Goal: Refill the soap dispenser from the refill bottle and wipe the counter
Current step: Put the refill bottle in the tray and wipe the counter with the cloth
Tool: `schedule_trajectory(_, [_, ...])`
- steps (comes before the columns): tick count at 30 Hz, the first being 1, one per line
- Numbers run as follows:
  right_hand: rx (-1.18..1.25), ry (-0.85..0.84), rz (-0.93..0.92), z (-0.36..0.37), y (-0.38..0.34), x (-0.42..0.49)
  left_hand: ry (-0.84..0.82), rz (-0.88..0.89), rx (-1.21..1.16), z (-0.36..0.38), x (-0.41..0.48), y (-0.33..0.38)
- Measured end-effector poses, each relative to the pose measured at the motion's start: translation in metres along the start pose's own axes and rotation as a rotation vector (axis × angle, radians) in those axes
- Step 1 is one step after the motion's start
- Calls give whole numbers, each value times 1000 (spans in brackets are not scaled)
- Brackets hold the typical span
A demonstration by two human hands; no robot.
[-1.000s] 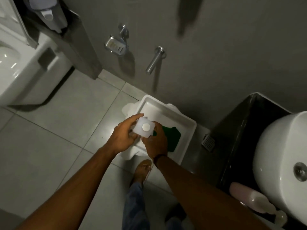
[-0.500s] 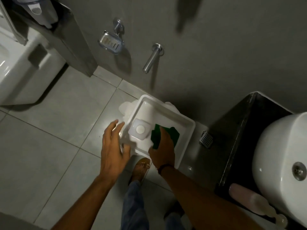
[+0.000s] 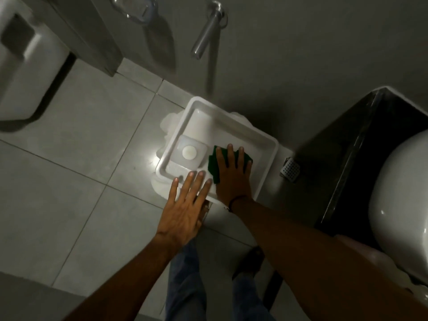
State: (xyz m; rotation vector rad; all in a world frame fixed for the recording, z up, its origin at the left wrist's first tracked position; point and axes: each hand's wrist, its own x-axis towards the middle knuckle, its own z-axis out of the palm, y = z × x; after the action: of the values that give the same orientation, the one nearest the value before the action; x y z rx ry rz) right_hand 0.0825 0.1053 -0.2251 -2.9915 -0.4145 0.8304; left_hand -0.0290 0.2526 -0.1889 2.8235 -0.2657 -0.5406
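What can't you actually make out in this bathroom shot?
- Green cloth: mostly hidden under the right hand, head view.
- Refill bottle: seen from above only; its fill level is hidden.
- Soap dish on the wall: cut off by the top edge and blurred.
- Left hand: hides the tray rim below it.

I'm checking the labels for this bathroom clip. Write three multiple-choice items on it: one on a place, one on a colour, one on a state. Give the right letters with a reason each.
1. Where is the refill bottle?
A. in the white tray
B. on the floor tiles
C. in the left hand

2. What colour is the cloth under the right hand?
A. yellow
B. green
C. blue

3. How is the left hand?
A. gripping the bottle
B. closed in a fist
C. open, fingers spread, holding nothing

Answers:
1 A, the bottle stands in the near-left corner of the white tray.
2 B, green fabric shows around the fingers.
3 C, the flat hand hovers over the tray's near edge.
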Motion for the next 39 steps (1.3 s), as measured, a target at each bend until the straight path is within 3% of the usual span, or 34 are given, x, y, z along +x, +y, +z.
schedule_trajectory(4, [-9, 46, -15, 3, 4, -1, -66, -8, 29, 6, 0, -1])
schedule_trajectory(10, [282, 195, 0, -26, 8, -23, -53, -15, -5, -15, -8, 10])
schedule_trajectory(14, [415, 307, -15, -62, 2, -83, -31, -4, -16, -39, -36, 27])
schedule_trajectory(20, [581, 284, -31, -72, 13, -216, 57, -9, -11, -85, -88, 70])
schedule_trajectory(23, [634, 191, -21, -59, 44, -287, 131, 23, -50, -118, -100, 120])
schedule_trajectory(26, [719, 343, 230, -42, 50, -352, 175, 72, -148, -145, -103, 182])
schedule_trajectory(27, [769, 322, 310, -35, 57, -370, 185, 104, -166, -152, -101, 204])
schedule_trajectory(29, [789, 259, 345, -26, 87, -406, 204, 168, -182, -164, -92, 249])
schedule_trajectory(31, [757, 368, 416, -9, 135, -433, 243, 217, -168, -176, -76, 290])
schedule_trajectory(35, [680, 293, 376, 3, 206, -464, 275, 333, -128, -189, -39, 372])
schedule_trajectory(39, [676, 301, 401, 8, 261, -475, 178, 425, 12, -175, -19, 432])
